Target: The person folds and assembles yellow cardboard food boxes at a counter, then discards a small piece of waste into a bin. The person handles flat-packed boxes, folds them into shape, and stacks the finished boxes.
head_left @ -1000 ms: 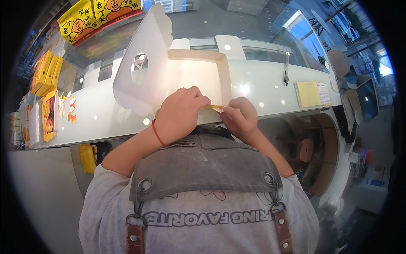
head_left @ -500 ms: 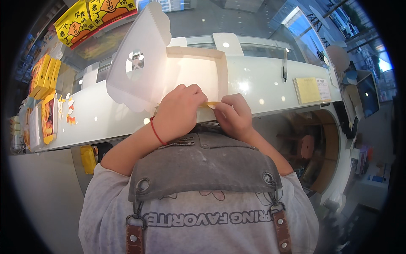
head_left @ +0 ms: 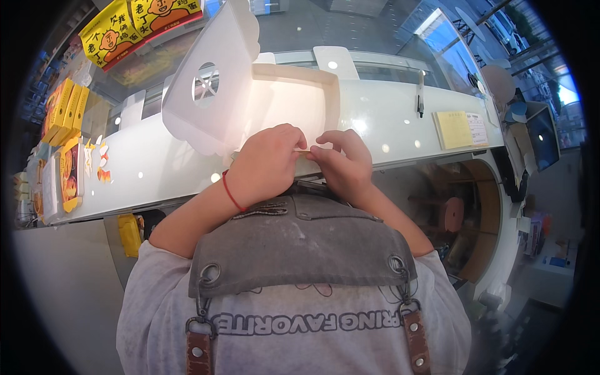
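A paperboard box (head_left: 289, 100), white inside, stands on the counter before me with its lid (head_left: 190, 122) raised to the left. The lid has a scalloped edge and a round window cutout. My left hand (head_left: 267, 159) is closed at the box's near side, its fingertips curled over the edge. Facing it, my right hand (head_left: 345, 164) pinches the same edge between thumb and fingers. A narrow yellowish strip of the board shows between the two hands. My hands hide most of the near wall.
A pen (head_left: 421, 94) and a yellow notepad (head_left: 454, 130) lie on the counter (head_left: 381, 119) at right. Yellow boxes (head_left: 65, 112) stand at far left, near paper scraps (head_left: 103, 164). Yellow-and-red packaging (head_left: 140, 31) hangs at upper left. A glass panel (head_left: 447, 47) rises at the back right.
The box and its lid have shifted slightly right. My right thumb has moved left toward my left fingers, and less of the yellow strip shows between my hands.
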The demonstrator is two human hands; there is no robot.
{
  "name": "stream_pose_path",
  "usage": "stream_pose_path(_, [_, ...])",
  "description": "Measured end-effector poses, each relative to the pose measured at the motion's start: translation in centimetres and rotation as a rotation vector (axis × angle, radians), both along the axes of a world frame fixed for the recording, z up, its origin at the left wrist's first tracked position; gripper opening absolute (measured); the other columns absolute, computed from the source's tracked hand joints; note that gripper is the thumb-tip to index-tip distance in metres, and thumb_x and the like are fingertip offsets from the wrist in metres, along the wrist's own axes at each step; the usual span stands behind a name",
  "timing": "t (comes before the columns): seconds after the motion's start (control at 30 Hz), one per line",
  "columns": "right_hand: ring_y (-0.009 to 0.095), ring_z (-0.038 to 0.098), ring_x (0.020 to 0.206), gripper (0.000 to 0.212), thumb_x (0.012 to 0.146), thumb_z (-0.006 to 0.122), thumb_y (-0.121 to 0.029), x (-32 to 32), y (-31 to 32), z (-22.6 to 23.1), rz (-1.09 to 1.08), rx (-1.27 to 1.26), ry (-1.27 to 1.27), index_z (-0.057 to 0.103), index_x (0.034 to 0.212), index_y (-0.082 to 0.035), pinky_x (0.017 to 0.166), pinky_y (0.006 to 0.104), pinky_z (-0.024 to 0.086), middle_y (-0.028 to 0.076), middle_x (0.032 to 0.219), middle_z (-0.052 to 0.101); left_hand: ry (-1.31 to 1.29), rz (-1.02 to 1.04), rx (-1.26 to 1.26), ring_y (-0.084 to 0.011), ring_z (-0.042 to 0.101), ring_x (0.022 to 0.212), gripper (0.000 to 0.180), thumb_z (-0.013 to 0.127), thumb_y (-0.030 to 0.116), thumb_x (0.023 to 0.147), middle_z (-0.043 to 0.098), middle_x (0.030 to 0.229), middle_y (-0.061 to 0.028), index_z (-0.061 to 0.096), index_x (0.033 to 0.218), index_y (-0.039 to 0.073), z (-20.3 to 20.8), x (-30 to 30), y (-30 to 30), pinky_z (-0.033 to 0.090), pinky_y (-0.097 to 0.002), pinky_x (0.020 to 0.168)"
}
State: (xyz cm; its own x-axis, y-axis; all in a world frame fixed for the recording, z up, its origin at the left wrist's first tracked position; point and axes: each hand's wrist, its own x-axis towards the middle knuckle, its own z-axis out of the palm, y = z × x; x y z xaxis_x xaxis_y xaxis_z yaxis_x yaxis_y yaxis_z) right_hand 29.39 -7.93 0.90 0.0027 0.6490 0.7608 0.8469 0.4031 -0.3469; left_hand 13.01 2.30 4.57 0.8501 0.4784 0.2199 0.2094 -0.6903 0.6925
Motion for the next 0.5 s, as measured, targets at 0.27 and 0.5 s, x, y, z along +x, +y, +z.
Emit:
stream_pose_path(0.27, [0.024,0.05,0.063,0.022,0.068,0.08,-0.006,0.09,0.14,0.02,0.024,-0.029,0.031,0.058,0.073,-0.006,0.054,0.0338,0.041,0.006,0.071,0.056,0.059,0.001,0.022,-0.0339,0.065,0.086,0.013,0.062,0.003,0.081,0.066,0.094,-0.0162,0.06,0.094,0.002,0.19,-0.47,0.19,0.051,-0.0389,0.076])
stream_pose_path(0.5, [0.025,0.046,0.061,0.027,0.069,0.079,-0.007,0.02,0.17,0.58,-0.015,-0.087,0.022,0.052,0.067,-0.005,0.053,0.0362,0.039,0.007,0.066,0.048,-0.003,-0.021,0.049,-0.0348,0.062,0.078,0.005,0.059,0.003,0.081,0.062,0.082,-0.0153,0.061,0.086,0.003,0.89,-0.48,0.54,0.05,-0.042,0.07])
